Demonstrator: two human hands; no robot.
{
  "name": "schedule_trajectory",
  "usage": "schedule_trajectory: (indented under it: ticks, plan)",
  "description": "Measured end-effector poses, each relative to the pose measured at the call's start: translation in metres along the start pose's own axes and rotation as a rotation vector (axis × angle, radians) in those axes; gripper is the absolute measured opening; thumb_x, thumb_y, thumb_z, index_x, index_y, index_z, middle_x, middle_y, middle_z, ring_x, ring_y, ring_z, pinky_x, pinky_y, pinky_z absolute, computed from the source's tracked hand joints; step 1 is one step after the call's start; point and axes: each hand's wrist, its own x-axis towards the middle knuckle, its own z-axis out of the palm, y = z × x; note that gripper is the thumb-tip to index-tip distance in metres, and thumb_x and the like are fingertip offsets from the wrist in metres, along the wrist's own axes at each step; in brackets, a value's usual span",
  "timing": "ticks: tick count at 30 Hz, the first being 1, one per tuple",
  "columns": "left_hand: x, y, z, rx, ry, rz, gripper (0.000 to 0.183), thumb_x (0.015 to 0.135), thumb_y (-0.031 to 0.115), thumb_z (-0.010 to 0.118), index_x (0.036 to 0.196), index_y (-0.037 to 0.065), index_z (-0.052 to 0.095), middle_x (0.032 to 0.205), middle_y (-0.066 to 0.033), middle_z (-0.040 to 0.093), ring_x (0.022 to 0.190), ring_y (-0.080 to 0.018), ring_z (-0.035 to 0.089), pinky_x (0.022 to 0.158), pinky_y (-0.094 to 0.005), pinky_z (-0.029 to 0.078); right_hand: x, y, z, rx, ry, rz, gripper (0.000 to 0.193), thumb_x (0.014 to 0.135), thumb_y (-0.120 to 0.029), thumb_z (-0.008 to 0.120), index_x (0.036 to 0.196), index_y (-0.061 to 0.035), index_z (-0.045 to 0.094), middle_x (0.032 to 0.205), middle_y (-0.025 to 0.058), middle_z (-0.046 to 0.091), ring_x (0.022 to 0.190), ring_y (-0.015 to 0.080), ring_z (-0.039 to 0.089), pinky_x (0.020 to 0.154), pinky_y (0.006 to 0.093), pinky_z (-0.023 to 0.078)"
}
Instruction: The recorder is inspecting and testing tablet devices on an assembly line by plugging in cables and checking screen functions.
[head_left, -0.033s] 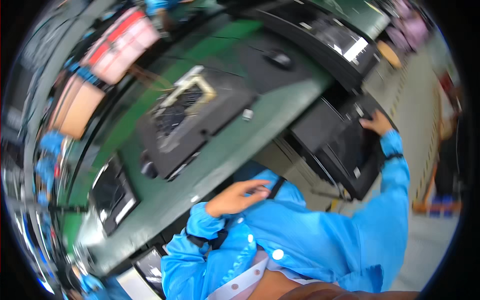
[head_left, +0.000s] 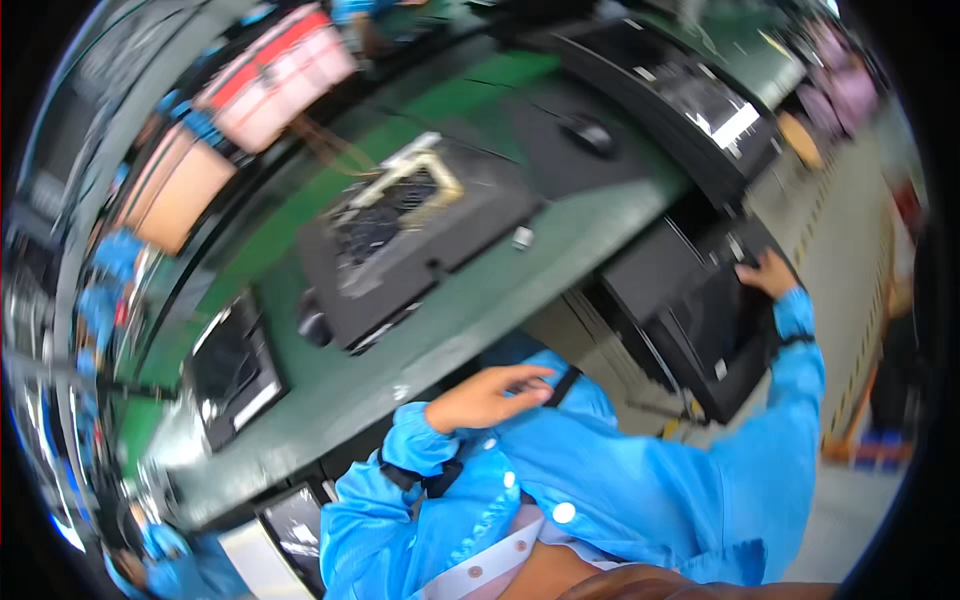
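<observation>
My left hand (head_left: 490, 397) hovers in front of my body near the table's front edge, its fingers loosely bent, the thumb apart and nothing visible in it. Out to the right, my right hand (head_left: 768, 273) reaches over a black foam tray (head_left: 742, 385), thumb and fingers apart. Its fingertips are at the far end of a dark flat panel (head_left: 705, 315) lying in that tray; blur hides whether they touch it. On the green table, another black foam block (head_left: 470, 225) carries an opened device (head_left: 385, 220) with a pale frame and dark inner parts.
A computer mouse (head_left: 588, 135) rests on a dark mat beyond the foam block. Further right stands a large black tray (head_left: 660, 85) with glossy panels. A tablet-like device (head_left: 232, 370) lies at the left. Pink bins (head_left: 280, 85) and an orange bin (head_left: 180, 190) line the far side.
The view has shifted slightly, so the table and trays appear further right and lower. Both hands keep nearly the same pose, the right one still at the black tray.
</observation>
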Motion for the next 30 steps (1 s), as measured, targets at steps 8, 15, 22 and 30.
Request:
schedule_trajectory:
  ticks: [8, 15, 22, 30]
  plan:
    - [-0.039, 0.006, 0.007, 0.011, 0.153, -0.018, 0.053, 0.102, 0.036, 0.060, 0.143, 0.004, 0.052, 0.126, -0.0162, 0.066, 0.111, -0.0218, 0.065, 0.098, -0.0340, 0.050, -0.062, -0.046, -0.048, 0.423, -0.273, -0.118, 0.039, 0.087, -0.019, 0.077, 0.119, -0.0024, 0.061, 0.107, 0.0031, 0.066, 0.098, 0.0128, 0.062, 0.091, 0.0274, 0.047]
    - [-0.047, -0.004, -0.009, -0.010, 0.126, -0.061, 0.066, 0.096, 0.033, 0.070, 0.150, 0.005, 0.044, 0.129, -0.0137, 0.064, 0.113, -0.0206, 0.061, 0.073, -0.0316, 0.058, -0.145, -0.163, -0.023, 0.719, -0.186, -0.518, 0.048, 0.093, -0.019, 0.068, 0.133, 0.0016, 0.052, 0.119, 0.0099, 0.066, 0.104, 0.0202, 0.064, 0.096, 0.0344, 0.049]
    - [-0.056, 0.013, -0.001, -0.059, 0.337, 0.337, 0.080, 0.084, 0.029, 0.083, 0.147, -0.001, 0.044, 0.145, -0.0129, 0.052, 0.137, -0.0249, 0.044, 0.115, -0.0385, 0.033, -0.197, -0.358, 0.204, 1.303, -0.682, -0.318, 0.027, 0.099, -0.015, 0.062, 0.124, -0.0054, 0.060, 0.114, 0.0033, 0.068, 0.104, 0.0154, 0.065, 0.093, 0.0307, 0.051]
    - [-0.128, -0.025, -0.014, -1.061, 1.112, 0.570, 0.036, 0.090, 0.007, 0.061, 0.127, 0.004, 0.061, 0.125, -0.0096, 0.067, 0.117, -0.0250, 0.064, 0.105, -0.0408, 0.048, -0.031, -0.395, 0.199, -0.296, 0.601, -1.153, 0.052, 0.083, -0.028, 0.076, 0.128, -0.0065, 0.062, 0.131, 0.0177, 0.057, 0.122, 0.0377, 0.054, 0.105, 0.0483, 0.041]
